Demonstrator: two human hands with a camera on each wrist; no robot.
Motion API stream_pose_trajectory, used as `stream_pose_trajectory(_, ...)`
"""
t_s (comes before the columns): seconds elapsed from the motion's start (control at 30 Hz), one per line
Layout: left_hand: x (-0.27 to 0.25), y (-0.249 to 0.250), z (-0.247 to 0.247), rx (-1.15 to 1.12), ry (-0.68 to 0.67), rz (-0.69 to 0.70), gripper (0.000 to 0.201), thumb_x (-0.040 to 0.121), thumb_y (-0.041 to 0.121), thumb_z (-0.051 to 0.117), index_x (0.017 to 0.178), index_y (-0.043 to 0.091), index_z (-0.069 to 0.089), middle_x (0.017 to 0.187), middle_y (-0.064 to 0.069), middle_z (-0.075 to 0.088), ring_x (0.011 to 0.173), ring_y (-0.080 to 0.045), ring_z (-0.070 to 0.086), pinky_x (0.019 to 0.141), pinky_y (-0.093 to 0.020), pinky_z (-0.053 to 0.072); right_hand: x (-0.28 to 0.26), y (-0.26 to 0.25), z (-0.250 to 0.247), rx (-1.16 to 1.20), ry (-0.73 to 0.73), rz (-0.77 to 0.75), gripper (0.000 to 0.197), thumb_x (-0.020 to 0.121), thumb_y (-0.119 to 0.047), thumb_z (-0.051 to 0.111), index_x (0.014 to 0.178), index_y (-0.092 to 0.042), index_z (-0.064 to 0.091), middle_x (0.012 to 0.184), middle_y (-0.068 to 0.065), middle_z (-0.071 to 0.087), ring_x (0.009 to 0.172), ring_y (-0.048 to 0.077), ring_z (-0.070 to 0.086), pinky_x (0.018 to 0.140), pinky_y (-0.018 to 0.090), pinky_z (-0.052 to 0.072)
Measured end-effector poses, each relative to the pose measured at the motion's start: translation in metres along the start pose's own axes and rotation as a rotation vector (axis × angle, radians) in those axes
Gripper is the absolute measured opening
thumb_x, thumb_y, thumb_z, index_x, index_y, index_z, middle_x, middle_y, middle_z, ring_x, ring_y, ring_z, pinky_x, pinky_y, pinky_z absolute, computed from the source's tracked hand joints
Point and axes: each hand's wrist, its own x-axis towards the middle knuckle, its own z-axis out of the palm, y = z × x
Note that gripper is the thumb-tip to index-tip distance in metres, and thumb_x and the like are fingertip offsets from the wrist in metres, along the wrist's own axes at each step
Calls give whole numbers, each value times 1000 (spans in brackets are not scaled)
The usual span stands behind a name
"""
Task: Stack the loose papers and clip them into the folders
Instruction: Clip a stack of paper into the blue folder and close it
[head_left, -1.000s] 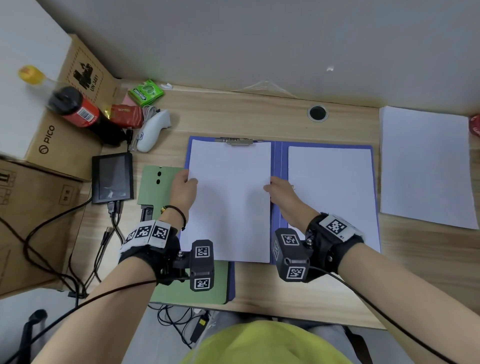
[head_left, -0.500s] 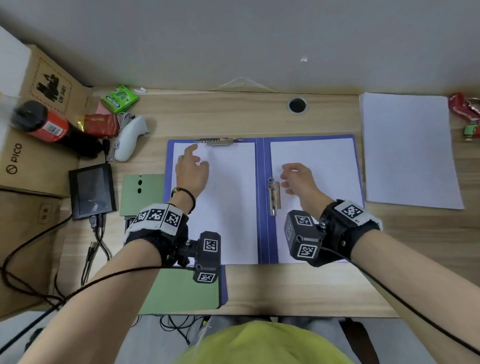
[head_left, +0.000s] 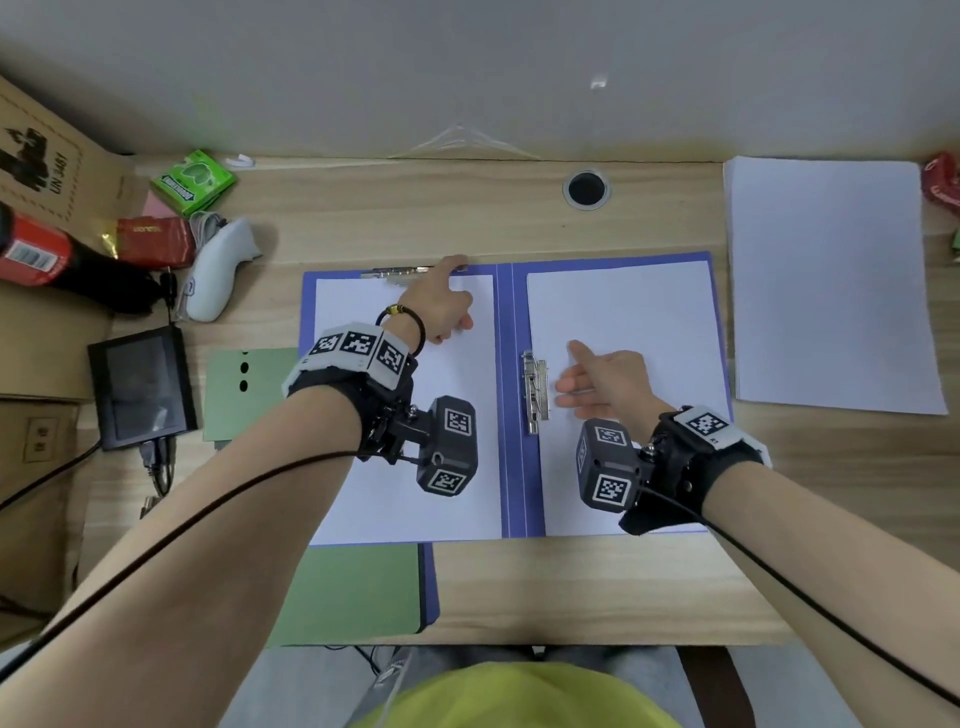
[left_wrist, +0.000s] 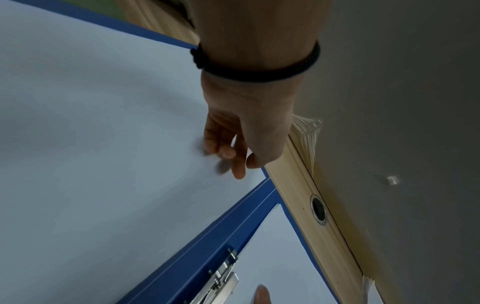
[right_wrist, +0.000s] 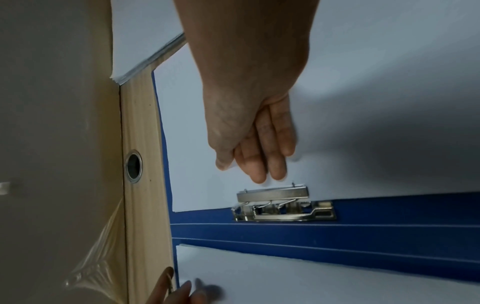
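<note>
A blue folder lies open on the desk, a white paper stack on each half. The left paper has its top edge at the metal top clip. My left hand reaches over it, index finger touching the clip's right end, other fingers loosely bent on the sheet. My right hand lies flat with straight fingers on the right paper, just beside the metal side clip by the spine. In the right wrist view that side clip sits just beyond my fingertips.
A stack of loose white paper lies to the right of the folder. A green folder pokes out from under the blue one. At the left are a small black screen, a white controller, a bottle and cardboard boxes. A cable hole lies behind.
One second ago both hands held the left paper by its sides. The left hand then slid up and right along the top clip. The right hand moved onto the right paper beside the side clip.
</note>
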Motion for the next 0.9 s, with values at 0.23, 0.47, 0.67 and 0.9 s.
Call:
stream_pose_trajectory(0.23,-7,3,-13,-192,189,27,24,96,37,43,114,24,52,71,-3,57,50,-16,42,43,-19,35,5,-3,2,42,-9,5,40,87,-43,63,82,-4,70,67,5,74,58,20,72,44,20,48)
stream_pose_trajectory(0.47,-5,-25,-39,-499,477,-47,25,98,18,32,98,17,57,66,2,57,40,-13,51,44,-19,40,4,-1,3,53,4,-8,40,86,-45,63,79,-6,70,68,5,74,60,21,72,48,24,50)
stream_pose_trajectory(0.67,4,-46,-52,-667,498,-214,25,97,19,42,104,22,66,77,5,57,51,-15,53,54,-23,49,2,0,5,39,33,-23,40,87,-46,62,80,-8,71,67,2,74,59,18,72,49,22,51)
stream_pose_trajectory(0.9,14,-63,-58,-663,552,-354,9,87,26,65,95,23,68,77,4,56,49,-12,42,47,-17,44,4,1,5,34,47,-36,39,87,-45,62,80,-8,71,68,3,74,59,16,71,49,21,51)
